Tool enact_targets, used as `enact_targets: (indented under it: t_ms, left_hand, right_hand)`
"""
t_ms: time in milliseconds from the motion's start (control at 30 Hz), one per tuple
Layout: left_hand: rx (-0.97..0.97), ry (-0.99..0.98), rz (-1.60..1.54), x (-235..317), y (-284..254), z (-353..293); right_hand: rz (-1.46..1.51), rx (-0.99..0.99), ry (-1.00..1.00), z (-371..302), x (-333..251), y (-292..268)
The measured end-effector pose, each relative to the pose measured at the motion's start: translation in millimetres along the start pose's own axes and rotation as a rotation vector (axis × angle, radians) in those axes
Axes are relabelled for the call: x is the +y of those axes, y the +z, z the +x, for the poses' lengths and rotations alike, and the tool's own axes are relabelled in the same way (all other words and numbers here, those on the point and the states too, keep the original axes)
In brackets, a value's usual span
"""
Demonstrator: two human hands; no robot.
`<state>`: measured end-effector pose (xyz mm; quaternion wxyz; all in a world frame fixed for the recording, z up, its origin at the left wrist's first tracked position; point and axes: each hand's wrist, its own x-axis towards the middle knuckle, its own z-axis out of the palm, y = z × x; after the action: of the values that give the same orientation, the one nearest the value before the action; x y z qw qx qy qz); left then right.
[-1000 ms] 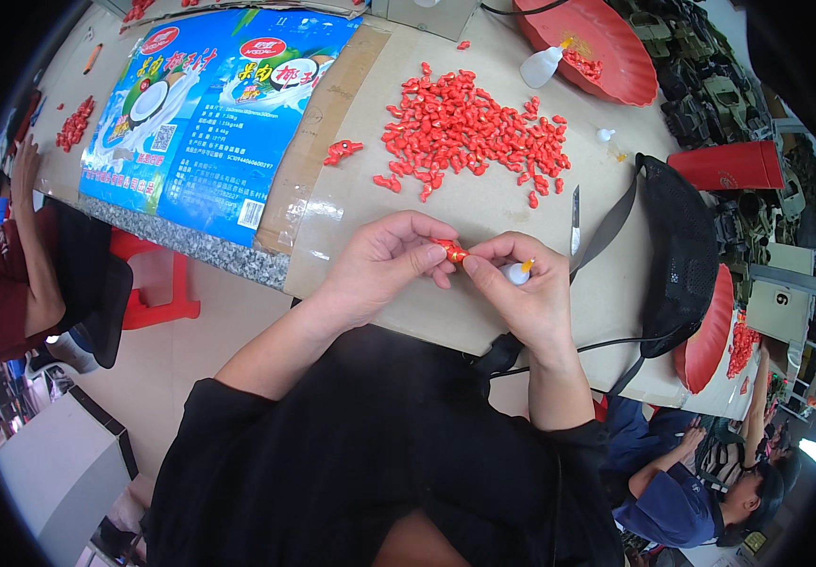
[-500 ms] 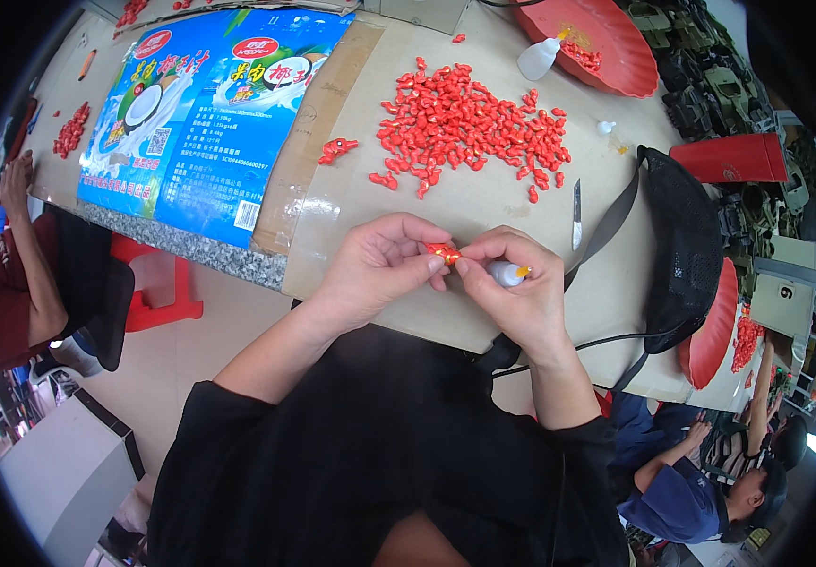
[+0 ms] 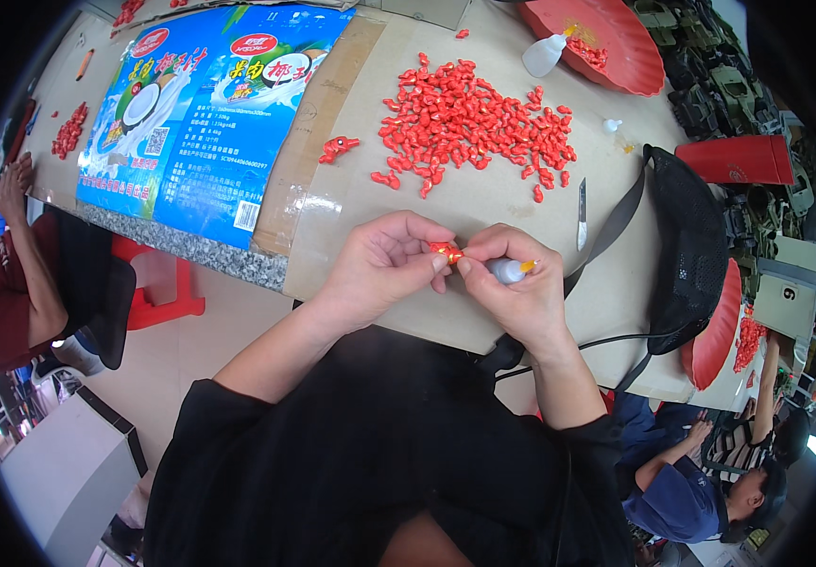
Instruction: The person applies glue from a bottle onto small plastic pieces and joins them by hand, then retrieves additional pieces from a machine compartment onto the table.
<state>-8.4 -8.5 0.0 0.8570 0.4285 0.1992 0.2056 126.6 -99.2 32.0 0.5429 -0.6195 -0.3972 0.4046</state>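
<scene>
Between the thumb and fingers of my left hand (image 3: 384,253) is a small red and gold piece (image 3: 446,252). My right hand (image 3: 519,283) pinches at the other end of this piece with thumb and forefinger. Tucked in the same right hand lies a small white squeeze bottle (image 3: 506,271) with a yellow tip, which points outward to the right. Beyond both hands a spread pile of small red pieces (image 3: 464,118) covers part of the table. A larger red assembled piece (image 3: 339,148) lies alone to the left of the pile.
A knife (image 3: 583,215) and a black mesh bag (image 3: 687,255) lie at right. Another white squeeze bottle (image 3: 544,57) leans on a red scalloped tray (image 3: 630,42) at the back. A blue printed cardboard sheet (image 3: 200,123) covers the left side. People sit on both sides.
The view has shifted slightly. Both hands keep their hold on the small piece and bottle, with only a slight movement of the fingers.
</scene>
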Motion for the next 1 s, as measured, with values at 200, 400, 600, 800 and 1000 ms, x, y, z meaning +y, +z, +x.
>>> enact_targets:
  t_ms: [200,400,600,800,1000]
  left_hand:
    - [0.001,-0.008,0.027,1.9,0.4,0.8]
    - [0.023,-0.026,0.027,2.6,1.3,3.1]
    - [0.021,0.068,0.056,-2.6,4.1,1.7]
    - [0.027,0.083,0.101,-3.4,7.4,0.7]
    - [0.025,0.043,0.145,-2.3,7.4,1.8]
  right_hand:
    - [0.019,-0.001,0.001,0.5,0.9,0.7]
    - [0.035,0.054,0.115,1.5,-1.5,1.9]
    - [0.117,0.091,0.226,1.4,-2.1,2.3]
    - [0.111,0.066,0.291,2.6,-1.8,-2.7]
    - [0.117,0.081,0.347,3.2,-3.1,-3.5]
